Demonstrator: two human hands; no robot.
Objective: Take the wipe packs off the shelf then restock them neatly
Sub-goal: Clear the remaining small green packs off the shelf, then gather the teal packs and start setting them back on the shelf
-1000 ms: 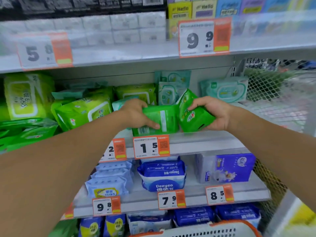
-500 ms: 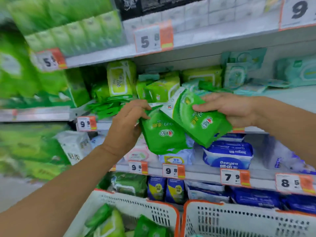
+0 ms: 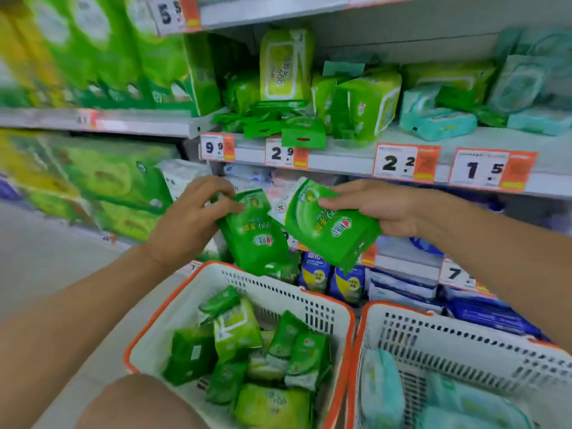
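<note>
Pinching green wipe pack (image 3: 253, 233) in L hand (image 3: 192, 218), long axis near upright, R hand (image 3: 380, 209) grip on tilted second pack (image 3: 328, 224), print upside-down.

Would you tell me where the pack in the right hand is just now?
The right hand grips the green wipe pack mid-frame, above the left basket, beside the left hand's pack.

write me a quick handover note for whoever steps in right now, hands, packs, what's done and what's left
Left hand: grips a green wipe pack, above the left basket.
Right hand: grips a second green pack, beside the first.
Left basket: already holds a pile of green packs. Right basket holds teal packs.
Shelf: green packs and teal packs remain, untidy.
Done: part of the shelf unloaded.
Left: probably drop these two in the left basket, clear the rest, then restock neatly.
</note>
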